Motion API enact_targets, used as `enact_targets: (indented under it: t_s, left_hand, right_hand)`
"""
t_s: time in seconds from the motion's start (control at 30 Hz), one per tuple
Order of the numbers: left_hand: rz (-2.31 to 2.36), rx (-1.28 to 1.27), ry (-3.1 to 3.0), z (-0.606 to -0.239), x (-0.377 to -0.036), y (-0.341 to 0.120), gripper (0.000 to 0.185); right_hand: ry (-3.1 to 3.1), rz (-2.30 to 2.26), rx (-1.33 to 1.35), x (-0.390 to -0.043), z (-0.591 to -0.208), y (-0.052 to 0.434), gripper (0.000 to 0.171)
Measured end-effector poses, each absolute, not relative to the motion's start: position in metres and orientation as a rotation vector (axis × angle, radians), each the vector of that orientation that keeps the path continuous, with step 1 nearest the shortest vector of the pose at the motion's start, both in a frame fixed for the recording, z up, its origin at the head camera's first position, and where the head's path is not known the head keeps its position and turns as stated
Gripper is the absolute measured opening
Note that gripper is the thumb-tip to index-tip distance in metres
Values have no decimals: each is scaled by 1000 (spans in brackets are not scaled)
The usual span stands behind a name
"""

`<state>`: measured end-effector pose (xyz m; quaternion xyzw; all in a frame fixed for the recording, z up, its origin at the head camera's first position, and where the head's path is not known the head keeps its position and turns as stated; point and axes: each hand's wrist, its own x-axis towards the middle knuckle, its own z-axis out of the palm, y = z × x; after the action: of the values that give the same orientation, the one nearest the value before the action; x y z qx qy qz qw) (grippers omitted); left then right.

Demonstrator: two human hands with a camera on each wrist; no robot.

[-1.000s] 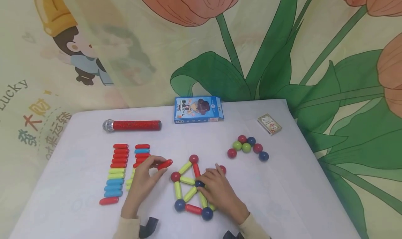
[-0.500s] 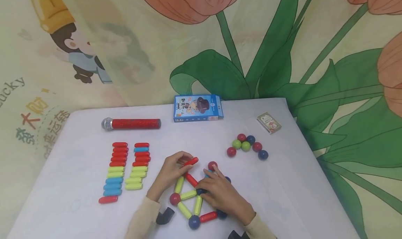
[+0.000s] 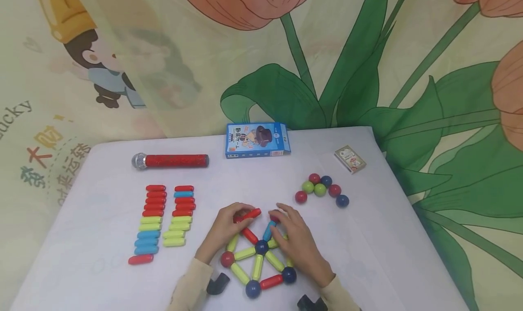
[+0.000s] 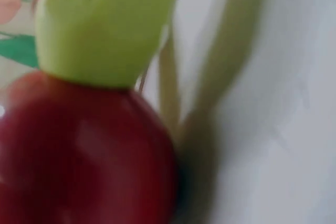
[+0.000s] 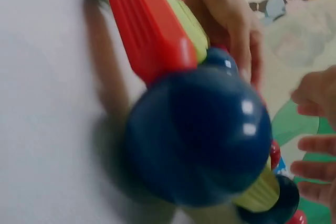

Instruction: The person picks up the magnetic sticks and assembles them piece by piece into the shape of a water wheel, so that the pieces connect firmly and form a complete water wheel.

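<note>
In the head view my left hand [image 3: 226, 224] pinches a red magnetic rod [image 3: 250, 214] over the far left corner of a wheel-shaped build of rods and balls. A red ball there is partly covered by the fingers. My right hand [image 3: 300, 238] is over the build's right side, its spread fingers by another red ball [image 3: 274, 215] that tops a blue rod [image 3: 268, 231]. A dark blue ball [image 3: 262, 247] forms the hub, with yellow-green rods [image 3: 257, 267] and others radiating from it. Close up, the right wrist view shows a blue ball [image 5: 199, 135] joined to a red rod [image 5: 152, 30].
Loose rods [image 3: 154, 207] lie in two columns at the left. Several loose balls [image 3: 320, 190] are grouped at the right. Farther back are a red microphone [image 3: 177, 160], a blue card box [image 3: 257, 140] and a small box [image 3: 350, 159].
My left hand has brought the red rod rightward to the build. The build has turned and shifted. My right hand has moved off the hub ball towards the far red ball.
</note>
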<state>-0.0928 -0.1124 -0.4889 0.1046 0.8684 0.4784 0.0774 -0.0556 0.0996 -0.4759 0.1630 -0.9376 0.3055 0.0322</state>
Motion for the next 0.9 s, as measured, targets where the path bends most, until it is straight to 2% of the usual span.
enact_targets:
  t_s: [0.2,0.4,0.6,0.73,0.9]
  left_hand:
    - [1467,298,2555,-493,-90,-115,33]
    - [1369,392,2642,-492,-89,-111,31]
    - [1372,368,2685,-494,-86,-112,32]
    - [1436,199,2705,-490,-76,-136,35]
    - [1566,-142,2765,-484,-52,-190,37]
  right_hand:
    - [-2867,1109,339,-60,-485,102,38]
    - [-2819,1252,404,-64,-487,97,35]
    - [-2800,1201,448,-65,-487,92,36]
    - [-2770,1099,468,-57,-486,93,37]
    - [-2722,1138,644,-43,-483,92,30]
